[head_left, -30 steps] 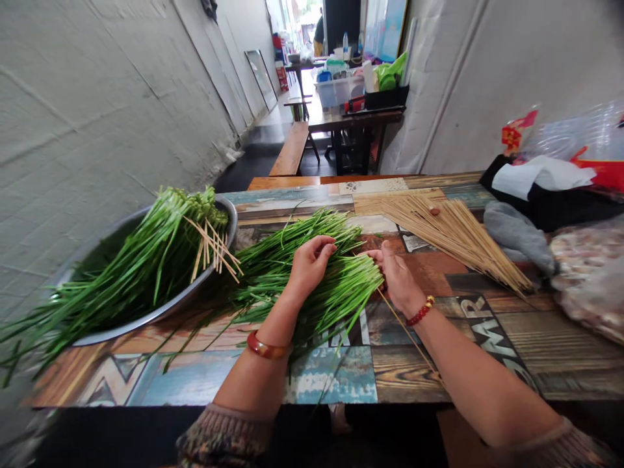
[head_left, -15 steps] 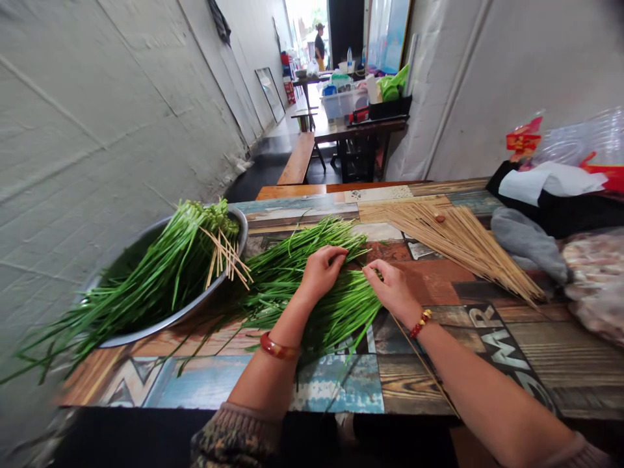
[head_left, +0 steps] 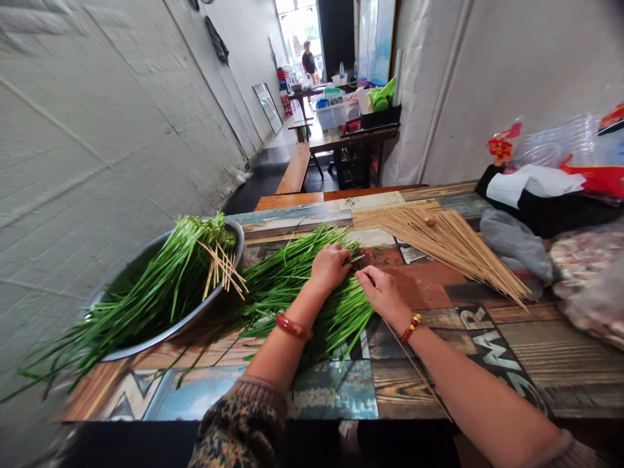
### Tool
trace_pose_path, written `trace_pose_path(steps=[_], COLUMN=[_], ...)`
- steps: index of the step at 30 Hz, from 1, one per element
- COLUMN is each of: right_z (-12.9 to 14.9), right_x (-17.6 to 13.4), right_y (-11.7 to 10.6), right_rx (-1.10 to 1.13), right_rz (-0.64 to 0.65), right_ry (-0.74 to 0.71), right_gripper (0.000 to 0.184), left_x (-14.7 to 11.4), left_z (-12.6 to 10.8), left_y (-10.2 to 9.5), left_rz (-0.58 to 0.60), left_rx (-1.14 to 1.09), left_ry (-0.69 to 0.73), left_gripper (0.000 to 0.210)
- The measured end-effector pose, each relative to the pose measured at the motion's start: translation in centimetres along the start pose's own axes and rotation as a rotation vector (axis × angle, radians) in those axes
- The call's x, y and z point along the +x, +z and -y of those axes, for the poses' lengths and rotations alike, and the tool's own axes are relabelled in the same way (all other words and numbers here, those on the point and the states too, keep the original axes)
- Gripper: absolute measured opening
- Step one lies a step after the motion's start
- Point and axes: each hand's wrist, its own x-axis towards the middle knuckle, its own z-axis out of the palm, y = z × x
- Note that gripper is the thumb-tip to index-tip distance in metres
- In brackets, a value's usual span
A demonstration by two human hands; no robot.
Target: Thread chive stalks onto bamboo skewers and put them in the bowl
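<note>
Many green stalks [head_left: 341, 318] lay on the bench [head_left: 336, 390], right of the bowl [head_left: 238, 239]. I saw the left hand [head_left: 331, 265] bent over them, the right hand [head_left: 383, 292] near it, fingertips together in each grip; what they clamped, I could not tell.

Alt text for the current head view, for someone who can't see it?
A person's left hand and right hand are close together at long green stalks on a patchwork table; a metal basin of more stalks sits left, wooden sticks right.
</note>
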Motion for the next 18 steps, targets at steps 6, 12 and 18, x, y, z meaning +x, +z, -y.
trace_pose_path(steps=[6, 12, 18], right_z=[0.0, 1.1, 1.8], right_x=[0.0, -0.4, -0.7], right_y=[0.0, -0.5, -1.0], right_rx=[-0.015, 0.015, 0.028], right_rz=[-0.017, -0.056, -0.059], right_ry=[-0.018, -0.06, -0.089], right_gripper=[0.033, 0.028, 0.022], left_x=[-0.8, -3.3, -4.7], left_z=[0.6, 0.2, -0.8], left_y=[-0.6, -1.6, -1.8], left_rz=[-0.118, -0.035, -0.008], left_rx=[-0.421, -1.04, -1.188], left_ry=[-0.048, -0.223, -0.269], left_gripper=[0.009, 0.009, 0.026])
